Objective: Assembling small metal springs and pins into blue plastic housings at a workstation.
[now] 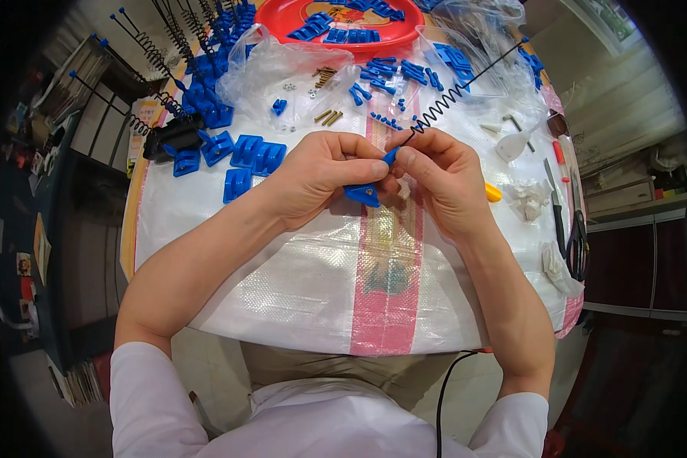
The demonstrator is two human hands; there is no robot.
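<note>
Blue plastic piece (363, 192) with its black coiled rod (452, 91): I am holding it just above the woven sheet (282, 282), left hand (320, 177) pinching the piece, right hand (442, 179) gripping the rod's end. Finished rods (156, 57) are lying beyond the piece; loose blue parts (252, 156) are waiting.

Head-worn fisheye, close, looking down

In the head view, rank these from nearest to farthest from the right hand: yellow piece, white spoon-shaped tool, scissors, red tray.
1. Yellow piece: just right of the right hand, almost touching it.
2. White spoon-shaped tool: up and to the right, on the table.
3. Scissors: at the table's right edge.
4. Red tray: at the far end of the table, holding blue parts.
</note>
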